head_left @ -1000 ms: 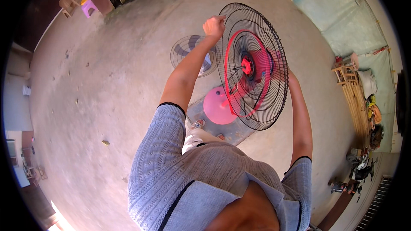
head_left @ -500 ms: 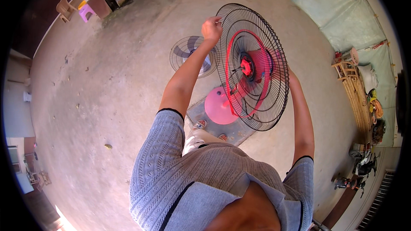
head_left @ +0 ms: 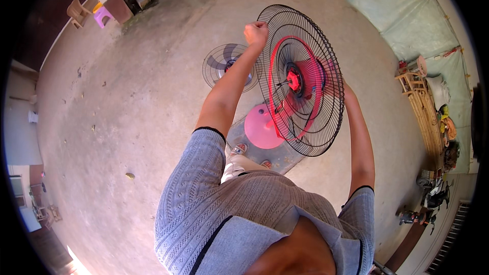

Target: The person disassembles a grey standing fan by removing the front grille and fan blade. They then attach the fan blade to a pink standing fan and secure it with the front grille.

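The fan grille looks like metal wire, the pink base smooth plastic. The grey top is matt, textured knit cloth; the floor looks like rough, matt concrete.

Bright, diffuse daylight washes the concrete floor, with soft shadows and a glaring sunlit strip near left. The fan guard looks crisp; edges curve toward the black rim, where the left-hand clutter seems soft, perhaps blurred.
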Available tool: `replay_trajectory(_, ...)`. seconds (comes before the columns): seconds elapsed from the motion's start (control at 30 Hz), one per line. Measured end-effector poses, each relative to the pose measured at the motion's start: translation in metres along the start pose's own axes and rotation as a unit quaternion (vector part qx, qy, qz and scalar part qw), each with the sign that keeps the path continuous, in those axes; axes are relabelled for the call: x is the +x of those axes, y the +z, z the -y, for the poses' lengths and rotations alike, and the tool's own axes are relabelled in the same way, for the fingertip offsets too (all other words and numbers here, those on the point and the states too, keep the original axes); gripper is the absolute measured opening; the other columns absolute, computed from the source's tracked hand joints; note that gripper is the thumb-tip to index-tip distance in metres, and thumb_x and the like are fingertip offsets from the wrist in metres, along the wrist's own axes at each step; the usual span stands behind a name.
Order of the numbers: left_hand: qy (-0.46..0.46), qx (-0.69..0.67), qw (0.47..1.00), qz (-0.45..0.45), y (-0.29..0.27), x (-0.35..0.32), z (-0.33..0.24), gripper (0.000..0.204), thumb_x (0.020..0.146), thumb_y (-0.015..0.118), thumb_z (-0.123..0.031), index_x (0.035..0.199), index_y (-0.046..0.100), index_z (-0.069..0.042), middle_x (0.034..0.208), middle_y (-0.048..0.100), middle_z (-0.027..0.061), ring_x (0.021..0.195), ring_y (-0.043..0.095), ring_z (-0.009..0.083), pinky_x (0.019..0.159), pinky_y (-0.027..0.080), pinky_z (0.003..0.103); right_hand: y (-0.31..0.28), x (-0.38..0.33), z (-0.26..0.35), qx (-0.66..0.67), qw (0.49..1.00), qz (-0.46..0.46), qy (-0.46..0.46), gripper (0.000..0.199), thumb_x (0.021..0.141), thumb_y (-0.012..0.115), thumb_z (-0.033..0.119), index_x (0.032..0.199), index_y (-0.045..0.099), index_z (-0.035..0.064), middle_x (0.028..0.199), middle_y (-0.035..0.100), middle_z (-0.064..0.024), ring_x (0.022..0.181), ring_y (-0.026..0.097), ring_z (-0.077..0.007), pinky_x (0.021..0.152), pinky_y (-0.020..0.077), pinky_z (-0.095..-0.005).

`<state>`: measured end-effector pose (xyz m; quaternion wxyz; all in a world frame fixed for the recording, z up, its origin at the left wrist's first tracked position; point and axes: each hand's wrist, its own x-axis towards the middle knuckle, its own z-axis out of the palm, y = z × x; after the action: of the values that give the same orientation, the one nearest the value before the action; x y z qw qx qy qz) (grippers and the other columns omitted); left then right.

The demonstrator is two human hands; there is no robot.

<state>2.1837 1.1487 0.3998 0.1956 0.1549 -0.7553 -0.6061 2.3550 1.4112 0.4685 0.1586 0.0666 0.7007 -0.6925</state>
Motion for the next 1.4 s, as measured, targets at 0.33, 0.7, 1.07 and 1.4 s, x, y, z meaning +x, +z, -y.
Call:
replay_trajectory(0.33, -0.05, 0.006, 0.998, -0.038, 0.017, 0.002, 0.0, 0.014, 0.073, 0.067, -0.017, 0.077, 0.071, -0.004, 0.079, 0.069, 0.0175, 0.075, 0.068, 0.0317, 0.073, 0.053, 0.04, -0.001, 0.001, 0.001, 0.016, 0.997, -0.037, 0.071, 0.056, 0.1, 0.025, 0.051, 0.124, 0.054, 0.0091, 0.108, 0.064, -0.0053, 0.086, 0.062, -0.0171, 0.076, 0.0521, -0.0315)
replay_trajectory(0.7, -0.195, -0.13, 0.97, 0.065, -0.06, -0.009, 0.053, 0.022, 0.08, 0.062, -0.02, 0.082, 0.065, 0.002, 0.07, 0.065, 0.0182, 0.067, 0.066, 0.0255, 0.064, 0.053, 0.038, 0.048, -0.032, 0.047, -0.02, 0.995, -0.067, 0.066, 0.057, 0.1, 0.02, 0.048, 0.127, 0.051, 0.0087, 0.119, 0.06, -0.0056, 0.101, 0.058, -0.0205, 0.089, 0.0478, -0.037)
replay_trajectory(1.07, 0.02, 0.179, 0.821, 0.542, -0.073, -0.092, 0.009, 0.057, 0.069, 0.079, -0.039, 0.107, 0.063, 0.0, 0.097, 0.064, 0.015, 0.088, 0.064, 0.0204, 0.076, 0.052, 0.032, 0.02, -0.02, 0.015, -0.08, 0.996, -0.022, 0.033, 0.051, 0.099, 0.035, 0.044, 0.128, 0.048, 0.0046, 0.12, 0.057, -0.0102, 0.106, 0.053, -0.0239, 0.097, 0.0407, -0.0379)
replay_trajectory(1.4, -0.224, 0.155, 0.646, 0.713, -0.033, -0.102, -0.027, 0.048, 0.069, 0.082, -0.024, 0.103, 0.062, 0.003, 0.108, 0.059, 0.0251, 0.091, 0.066, 0.0359, 0.071, 0.059, 0.048, 0.004, -0.004, 0.003, -0.401, 0.913, 0.047, -0.054, 0.055, 0.095, 0.046, 0.04, 0.138, 0.039, 0.0051, 0.133, 0.047, -0.0185, 0.12, 0.045, -0.0318, 0.104, 0.0345, -0.041)
